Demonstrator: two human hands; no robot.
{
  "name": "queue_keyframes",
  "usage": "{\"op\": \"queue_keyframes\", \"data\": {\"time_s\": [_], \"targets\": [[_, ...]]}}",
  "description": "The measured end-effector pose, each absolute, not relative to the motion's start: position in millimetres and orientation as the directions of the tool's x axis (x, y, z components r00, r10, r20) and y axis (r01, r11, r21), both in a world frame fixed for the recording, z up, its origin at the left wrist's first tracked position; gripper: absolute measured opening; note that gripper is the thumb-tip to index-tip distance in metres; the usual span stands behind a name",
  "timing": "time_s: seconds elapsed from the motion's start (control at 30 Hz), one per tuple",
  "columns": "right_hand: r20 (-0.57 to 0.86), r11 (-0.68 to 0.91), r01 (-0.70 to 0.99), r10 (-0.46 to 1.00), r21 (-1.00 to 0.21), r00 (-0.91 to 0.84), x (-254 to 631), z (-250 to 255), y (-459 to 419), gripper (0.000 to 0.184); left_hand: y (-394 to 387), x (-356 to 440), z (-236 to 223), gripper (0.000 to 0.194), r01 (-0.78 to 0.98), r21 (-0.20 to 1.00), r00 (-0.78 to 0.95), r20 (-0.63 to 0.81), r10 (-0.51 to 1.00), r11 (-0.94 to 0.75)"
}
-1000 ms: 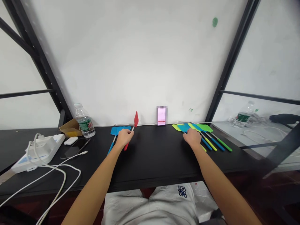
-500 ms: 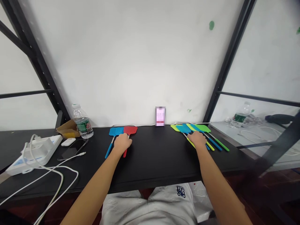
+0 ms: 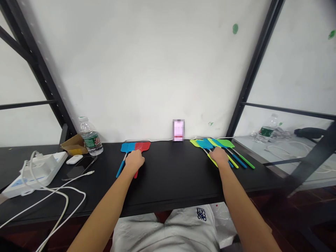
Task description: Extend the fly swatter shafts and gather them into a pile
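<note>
A red fly swatter (image 3: 145,146) lies on the black table with its head over two blue fly swatters (image 3: 125,148). My left hand (image 3: 134,160) is closed around its shaft, and the red grip shows below my fingers. On the right, several fly swatters are fanned out: yellow ones (image 3: 213,160), blue ones and a green one (image 3: 245,161). My right hand (image 3: 219,156) is closed over the shaft of a blue fly swatter (image 3: 203,144) among them. Its fingertips are partly hidden.
A phone (image 3: 179,130) leans upright against the wall at the back. To the left are a water bottle (image 3: 91,141), a cardboard box (image 3: 75,145), a white case (image 3: 74,159), a dark phone (image 3: 81,168), a power strip (image 3: 39,175) and white cables (image 3: 67,201). A metal frame (image 3: 252,77) borders the right.
My left hand has slid the red fly swatter slightly left, so its head covers more of the blue ones. My right hand stays in place over the right-hand group. The view has shifted slightly.
</note>
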State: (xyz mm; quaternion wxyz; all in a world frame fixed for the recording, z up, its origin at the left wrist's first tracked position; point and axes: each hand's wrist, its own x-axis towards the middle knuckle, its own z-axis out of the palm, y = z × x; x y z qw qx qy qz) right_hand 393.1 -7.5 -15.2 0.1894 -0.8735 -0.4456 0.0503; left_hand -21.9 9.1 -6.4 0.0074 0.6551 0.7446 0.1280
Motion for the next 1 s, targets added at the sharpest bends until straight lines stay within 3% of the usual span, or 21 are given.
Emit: {"op": "queue_keyframes", "data": {"time_s": [0.2, 0.57, 0.8, 1.0], "targets": [[0.076, -0.532, 0.763, 0.8, -0.369, 0.595, 391, -15, -9, 0.035, 11, -26, -6, 0.033, 0.978, 0.146, -0.167, 0.135, 0.977, 0.147], [0.13, -0.507, 0.764, 0.793, -0.399, 0.595, 387, -9, -14, 0.03, 11, -31, -1, 0.036, 0.969, 0.158, -0.203, 0.082, 0.976, 0.188], [0.292, -0.417, 0.818, 0.787, -0.397, 0.543, 385, -6, -15, 0.025, 8, -40, 14, 0.042, 0.957, 0.19, -0.241, 0.105, 0.965, 0.219], [0.414, -0.366, 0.815, 0.722, -0.45, 0.554, 379, -3, -15, 0.023, 17, -82, 23, 0.064, 0.886, 0.3, -0.415, 0.171, 0.894, 0.354]]}}
